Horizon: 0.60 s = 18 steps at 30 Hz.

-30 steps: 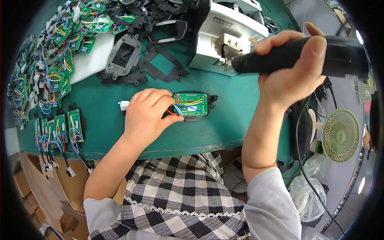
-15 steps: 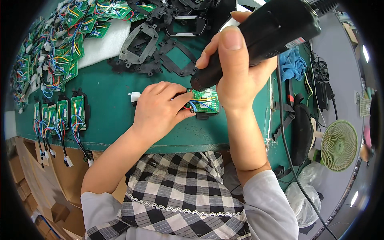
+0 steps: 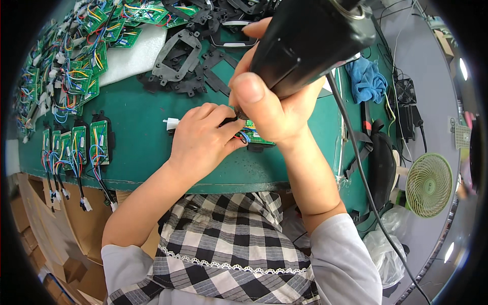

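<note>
My right hand (image 3: pixel 287 114) is wrapped round a corded black electric screwdriver (image 3: pixel 312 48), held tilted with its lower end over a green circuit board (image 3: pixel 255 138). The tool's tip and most of the board are hidden behind my right hand and left fingers. Under the board, the edge of a black plastic frame (image 3: pixel 261 148) shows. My left hand (image 3: pixel 199 140) rests at the board's left edge, its thumb and fingers closed on a bundle of coloured wires. A white connector (image 3: pixel 172 123) sticks out to the left of that hand.
Several boards on black frames (image 3: pixel 100 142) stand in a row at left, wires hanging over the table edge. Many wired boards (image 3: pixel 76 76) are heaped at the far left beside white foam (image 3: pixel 129 63). Black frames (image 3: pixel 178 56) lie behind. A blue cloth (image 3: pixel 367 81) and green fan (image 3: pixel 429 185) are at right.
My right hand and the screwdriver have moved left and nearer, now covering more of the board. My left hand has stayed in place.
</note>
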Tool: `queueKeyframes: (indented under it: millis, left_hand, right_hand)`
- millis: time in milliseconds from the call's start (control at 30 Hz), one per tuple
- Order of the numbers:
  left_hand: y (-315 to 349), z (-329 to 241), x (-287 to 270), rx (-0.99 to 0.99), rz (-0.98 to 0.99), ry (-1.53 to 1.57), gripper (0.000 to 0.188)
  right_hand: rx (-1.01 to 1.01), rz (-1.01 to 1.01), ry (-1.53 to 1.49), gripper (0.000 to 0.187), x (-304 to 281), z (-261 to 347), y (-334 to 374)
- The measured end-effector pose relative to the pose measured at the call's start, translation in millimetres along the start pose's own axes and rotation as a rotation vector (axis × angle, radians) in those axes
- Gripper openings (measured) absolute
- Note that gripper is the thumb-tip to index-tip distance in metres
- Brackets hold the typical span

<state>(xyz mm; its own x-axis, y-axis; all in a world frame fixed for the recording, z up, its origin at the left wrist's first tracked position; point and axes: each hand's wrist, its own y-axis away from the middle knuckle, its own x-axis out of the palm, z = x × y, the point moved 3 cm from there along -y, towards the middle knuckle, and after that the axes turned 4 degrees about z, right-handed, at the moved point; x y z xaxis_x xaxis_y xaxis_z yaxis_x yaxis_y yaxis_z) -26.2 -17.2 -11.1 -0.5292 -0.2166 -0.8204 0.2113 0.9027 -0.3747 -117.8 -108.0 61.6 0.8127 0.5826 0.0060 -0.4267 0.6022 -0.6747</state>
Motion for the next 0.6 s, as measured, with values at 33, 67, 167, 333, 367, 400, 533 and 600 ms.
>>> queueKeyframes:
  millis: [33, 67, 167, 333, 367, 400, 533, 600]
  left_hand:
    - [-1.0, -0.4, -0.4, 0.006, 0.005, -0.007, 0.033]
    - [-0.5, -0.1, 0.7, -0.003, 0.014, 0.010, 0.033]
    - [-0.2, 4.1, 0.8, -0.014, 0.018, 0.065, 0.034]
    - [-8.4, 8.8, 0.6, -0.110, 0.089, 0.150, 0.025]
    - [-9.6, 9.9, 1.5, -0.131, 0.096, 0.158, 0.024]
    - [-10.1, 10.7, 2.2, -0.155, 0.102, 0.164, 0.022]
    - [-10.9, 11.6, 5.4, -0.185, 0.062, 0.156, 0.019]
    - [-10.1, 11.9, 6.3, -0.179, 0.053, 0.144, 0.018]
  right_hand:
    - [0.007, -0.020, 0.037, 0.056, -5.5, 1.2, -1.3]
    - [0.017, -0.047, 0.082, 0.057, -12.0, 4.2, -2.2]
    - [-0.039, -0.285, 0.181, 0.055, -45.4, 30.7, -18.5]
    - [-0.198, -0.389, 0.409, 0.055, -98.6, 53.8, -40.4]
    - [-0.202, -0.383, 0.422, 0.055, -99.6, 52.7, -40.8]
    - [-0.207, -0.376, 0.432, 0.055, -98.8, 51.9, -40.9]
    - [-0.122, -0.546, 0.282, 0.050, -80.4, 52.3, -38.9]
    - [-0.106, -0.623, 0.295, 0.051, -72.5, 45.4, -36.9]
